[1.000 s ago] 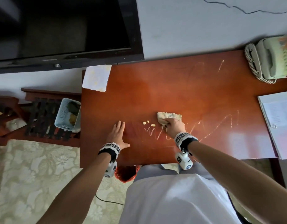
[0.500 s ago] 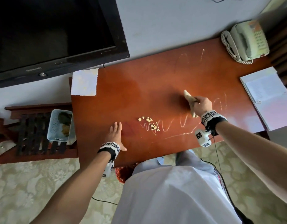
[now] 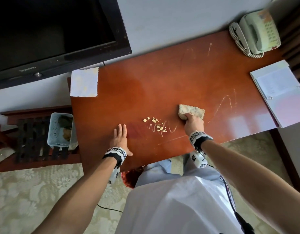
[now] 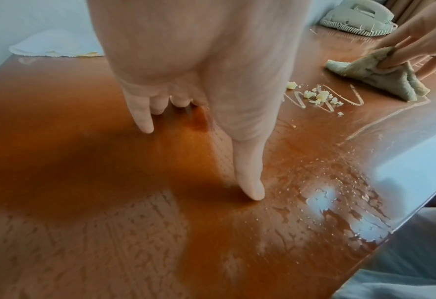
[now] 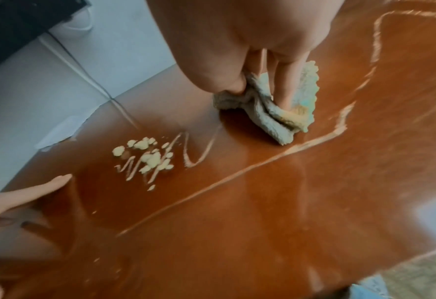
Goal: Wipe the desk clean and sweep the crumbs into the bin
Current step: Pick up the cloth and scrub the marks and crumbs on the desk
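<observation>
Head view: my right hand (image 3: pixel 193 123) pinches the cloth (image 3: pixel 191 111); left hand (image 3: pixel 119 138) lies spread on the tabletop (image 3: pixel 162 85). I'd press flat, dragging toward the crumbs (image 3: pixel 157 124).

Television (image 3: pixel 53 31): cut off by the top and left edges of the head view.
Telephone (image 3: pixel 257 32): keypad blurred, markings unreadable.
Binder (image 3: pixel 279 93): right side cut off; printed page too small to read.
Bin (image 3: pixel 60 129): contents dark, unidentifiable.
Red object (image 3: pixel 129 178) under the desk edge: mostly hidden, identity unclear.
</observation>
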`<state>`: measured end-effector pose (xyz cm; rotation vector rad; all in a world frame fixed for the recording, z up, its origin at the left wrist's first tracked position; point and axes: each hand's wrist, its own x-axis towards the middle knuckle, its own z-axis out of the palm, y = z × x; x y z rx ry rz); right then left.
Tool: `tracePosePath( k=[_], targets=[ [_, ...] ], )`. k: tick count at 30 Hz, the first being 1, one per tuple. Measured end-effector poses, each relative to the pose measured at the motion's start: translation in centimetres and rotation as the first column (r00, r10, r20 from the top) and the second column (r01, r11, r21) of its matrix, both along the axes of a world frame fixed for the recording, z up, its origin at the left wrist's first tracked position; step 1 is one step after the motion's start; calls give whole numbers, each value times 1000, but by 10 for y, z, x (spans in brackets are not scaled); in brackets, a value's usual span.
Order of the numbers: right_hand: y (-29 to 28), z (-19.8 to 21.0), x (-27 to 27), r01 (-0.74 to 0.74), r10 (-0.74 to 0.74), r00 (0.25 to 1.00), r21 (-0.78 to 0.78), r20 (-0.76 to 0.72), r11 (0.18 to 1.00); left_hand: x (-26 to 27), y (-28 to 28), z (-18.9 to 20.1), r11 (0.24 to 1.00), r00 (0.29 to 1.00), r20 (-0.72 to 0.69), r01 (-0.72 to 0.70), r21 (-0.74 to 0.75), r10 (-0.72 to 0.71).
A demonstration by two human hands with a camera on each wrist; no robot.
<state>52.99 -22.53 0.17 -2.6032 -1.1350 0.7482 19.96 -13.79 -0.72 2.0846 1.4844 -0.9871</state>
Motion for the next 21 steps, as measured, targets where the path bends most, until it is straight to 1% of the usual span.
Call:
tracePosePath(
  k=[4, 6, 8, 9, 11, 15, 19, 21],
  targets=[
    [0, 1, -39, -47, 48, 997, 28, -61, 999, 1, 0, 1, 1000, 1000, -17, -7, -11, 7],
    [1, 3, -49, -42, 47, 988, 33, -149, 999, 2, 1, 4, 999, 999, -27, -25, -30, 24],
    [2, 9, -49, 14, 7, 969, 82, -247, 997, 5, 3, 8, 998, 999, -28, -46, -52, 45],
    [1, 14, -43, 47, -13, 962, 118, -274, 992, 7, 5, 10, 996, 998, -28, -60, -68, 58],
    [-2, 25, -23, 104, -49, 959, 182, -280, 978, 12, 6, 15, 991, 996, -30, -92, -93, 89],
    [-22, 38, 36, 157, -113, 975, 234, -193, 959, 18, 5, 22, 985, 990, -26, -139, -104, 137],
    [-60, 42, 89, 151, -129, 984, 185, -125, 971, 22, -7, 29, 990, 994, -9, -111, -89, 110],
    [-82, 34, 103, 143, -132, 986, 109, -105, 984, 22, -20, 30, 989, 991, 9, -131, -63, 132]
  ],
)
